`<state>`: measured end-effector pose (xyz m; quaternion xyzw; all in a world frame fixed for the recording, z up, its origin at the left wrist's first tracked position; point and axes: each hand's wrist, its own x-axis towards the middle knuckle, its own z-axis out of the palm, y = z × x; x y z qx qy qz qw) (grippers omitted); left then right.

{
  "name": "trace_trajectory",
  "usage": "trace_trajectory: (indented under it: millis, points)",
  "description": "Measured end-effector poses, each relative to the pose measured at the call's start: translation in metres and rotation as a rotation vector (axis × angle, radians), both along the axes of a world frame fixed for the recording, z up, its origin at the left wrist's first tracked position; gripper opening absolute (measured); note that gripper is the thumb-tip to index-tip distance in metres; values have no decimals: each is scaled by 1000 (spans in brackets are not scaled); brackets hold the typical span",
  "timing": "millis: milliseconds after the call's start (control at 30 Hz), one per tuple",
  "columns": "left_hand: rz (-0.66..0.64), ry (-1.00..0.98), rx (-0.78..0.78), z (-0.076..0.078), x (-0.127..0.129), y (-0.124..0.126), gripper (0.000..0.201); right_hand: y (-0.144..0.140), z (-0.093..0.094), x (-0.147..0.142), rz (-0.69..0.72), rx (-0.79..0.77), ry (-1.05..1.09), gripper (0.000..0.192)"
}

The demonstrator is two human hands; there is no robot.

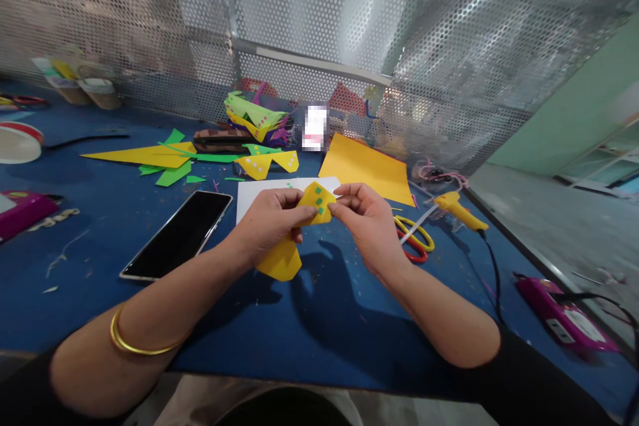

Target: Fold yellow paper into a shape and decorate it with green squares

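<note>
A folded yellow paper piece (299,233) with small green squares on it is held up above the blue table (100,293). My left hand (272,221) grips its middle from the left, with the lower flap hanging below the fingers. My right hand (364,216) pinches the top right corner of the same piece between thumb and forefinger. A white sheet (264,193) with tiny green bits lies flat just behind both hands. A gold bangle sits on my left forearm.
A black phone (177,234) lies left of the hands. An orange sheet (367,170), scissors (417,239), a yellow glue gun (459,208) and a pink device (564,316) lie right. Yellow and green paper scraps (170,156) and finished pieces (254,118) lie behind, before a perforated metal screen.
</note>
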<state>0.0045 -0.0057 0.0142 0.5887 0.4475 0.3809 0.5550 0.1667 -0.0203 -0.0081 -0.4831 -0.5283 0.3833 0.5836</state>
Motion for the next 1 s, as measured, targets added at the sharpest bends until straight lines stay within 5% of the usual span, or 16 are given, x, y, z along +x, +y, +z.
trace_trajectory:
  millis: [300,500,600,1000]
  points:
    - [-28,-10,15,-6,-3,3,15,1,-2,2,-19,61,-64,19]
    - [26,-110,5,-3,-4,3,18,-4,3,8,-239,568,-632,9]
    - [21,-136,24,-2,-3,2,19,-8,4,9,-284,700,-831,8]
    - [9,-81,52,-1,0,-2,16,-9,2,7,-334,754,-1011,9]
